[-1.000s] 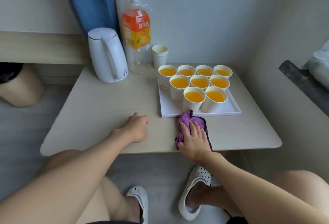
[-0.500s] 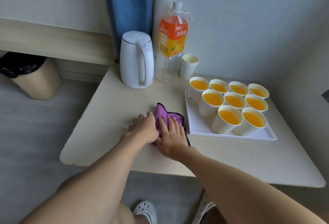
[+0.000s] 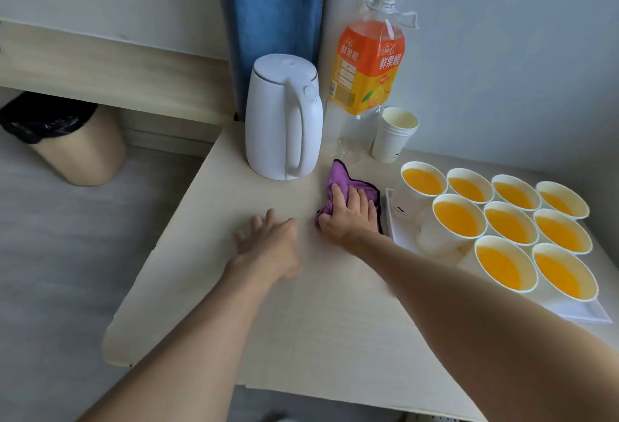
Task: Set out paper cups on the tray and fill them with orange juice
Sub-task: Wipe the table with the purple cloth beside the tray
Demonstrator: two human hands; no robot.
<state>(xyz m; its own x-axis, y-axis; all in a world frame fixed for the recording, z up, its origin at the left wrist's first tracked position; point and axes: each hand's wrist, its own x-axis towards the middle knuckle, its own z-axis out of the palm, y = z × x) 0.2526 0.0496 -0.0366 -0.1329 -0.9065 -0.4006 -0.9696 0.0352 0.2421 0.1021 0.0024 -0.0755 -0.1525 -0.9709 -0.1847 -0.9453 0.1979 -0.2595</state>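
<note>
now wiping: pressing the cloth (image 3: 336,175) down under flat, spread right fingers (image 3: 351,195), no pinch, right hand (image 3: 348,217) low on the table (image 3: 207,220). bracing with the left hand (image 3: 268,247) alongside, fingers wide, holding nothing. best done in short strokes, pushing away from the tray (image 3: 572,311) just beside the knuckles. cups (image 3: 407,200) on it, right of the fingers, near, not touching: nine, all full of juice (image 3: 512,225). bottle (image 3: 365,69) at the back.

Nine white paper cups (image 3: 459,220) stand upright on the white tray (image 3: 579,312) to my right, in rows of four, three and two. Each is filled with orange juice (image 3: 509,224). A stack of empty cups (image 3: 393,136) stands beside the capped juice bottle (image 3: 366,69), whose lower part is clear.
</note>
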